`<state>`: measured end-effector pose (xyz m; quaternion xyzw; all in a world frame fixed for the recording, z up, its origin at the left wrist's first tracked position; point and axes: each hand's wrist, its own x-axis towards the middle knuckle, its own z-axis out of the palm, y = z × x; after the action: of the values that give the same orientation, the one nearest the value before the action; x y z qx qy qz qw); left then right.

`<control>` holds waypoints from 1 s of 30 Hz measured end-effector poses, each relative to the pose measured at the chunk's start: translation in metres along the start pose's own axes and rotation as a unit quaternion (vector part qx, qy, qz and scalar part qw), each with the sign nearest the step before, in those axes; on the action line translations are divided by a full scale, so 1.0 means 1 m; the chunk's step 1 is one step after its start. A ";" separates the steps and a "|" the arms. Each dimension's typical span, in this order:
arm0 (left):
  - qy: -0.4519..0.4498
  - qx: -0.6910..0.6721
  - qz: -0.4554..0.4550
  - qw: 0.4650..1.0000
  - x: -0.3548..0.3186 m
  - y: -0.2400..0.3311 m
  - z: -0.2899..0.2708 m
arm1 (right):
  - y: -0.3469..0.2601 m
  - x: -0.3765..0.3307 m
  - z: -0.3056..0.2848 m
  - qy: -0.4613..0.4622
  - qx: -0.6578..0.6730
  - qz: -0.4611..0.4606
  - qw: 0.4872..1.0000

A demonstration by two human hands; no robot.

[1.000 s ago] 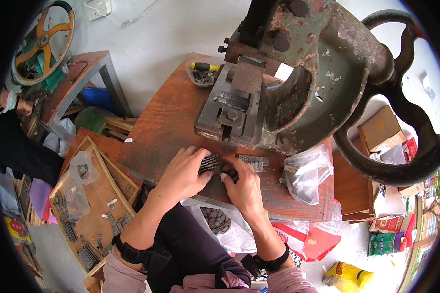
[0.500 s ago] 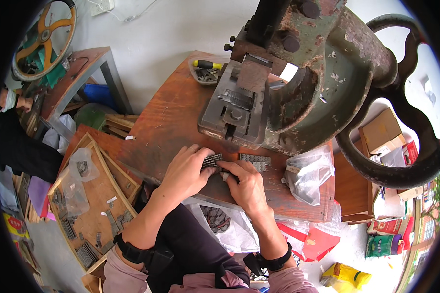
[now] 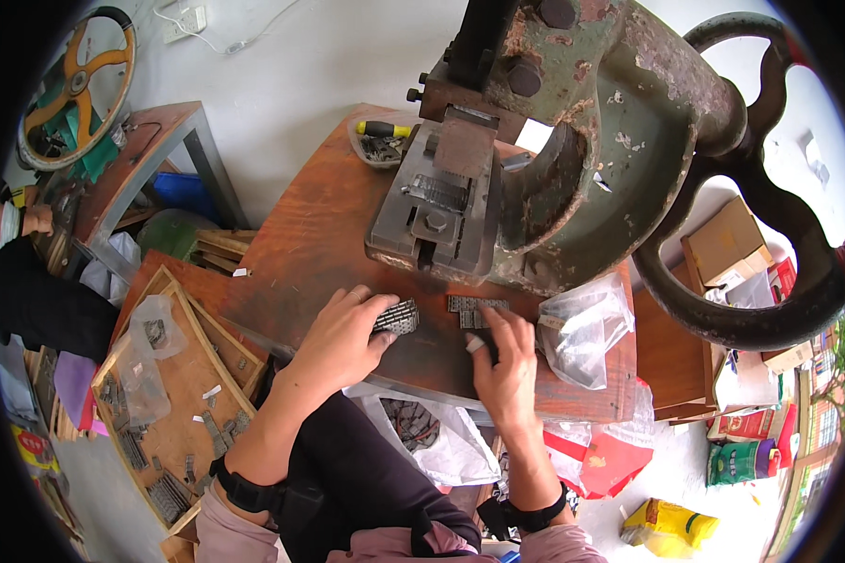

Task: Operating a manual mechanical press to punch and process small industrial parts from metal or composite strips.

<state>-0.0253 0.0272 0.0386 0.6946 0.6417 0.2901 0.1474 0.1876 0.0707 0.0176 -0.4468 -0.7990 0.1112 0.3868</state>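
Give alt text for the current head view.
The person's left hand holds a bundle of ridged grey metal pieces; the right hand is at flat grey metal plates on a reddish-brown wooden table. Beyond stands a worn green metal press with a dark handwheel.

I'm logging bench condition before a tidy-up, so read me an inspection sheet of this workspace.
Surface: reddish-brown wooden tabletop, darkly smudged near the front edge.
Job's things: block of grey metal parts in the left grip; flat grey metal parts on the table by the right grip.
Clutter: clear plastic bag on the right; small tub with a yellow-and-black handle at the back.
Grips: left closed on its block; right partly spread, contact unclear.
Cables: thin white cable against the wall, near a socket.
Surroundings: green press with black handwheel; wooden tray of parts and another person's hand at left.
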 end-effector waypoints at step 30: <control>0.084 -0.159 -0.089 0.980 0.105 0.017 -0.066 | 0.026 0.001 -0.016 0.003 0.050 0.029 0.998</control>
<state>-0.0499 0.1161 0.1226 0.5758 0.6564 0.4316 0.2267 0.2153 0.0834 0.0155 -0.4503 -0.7780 0.1612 0.4074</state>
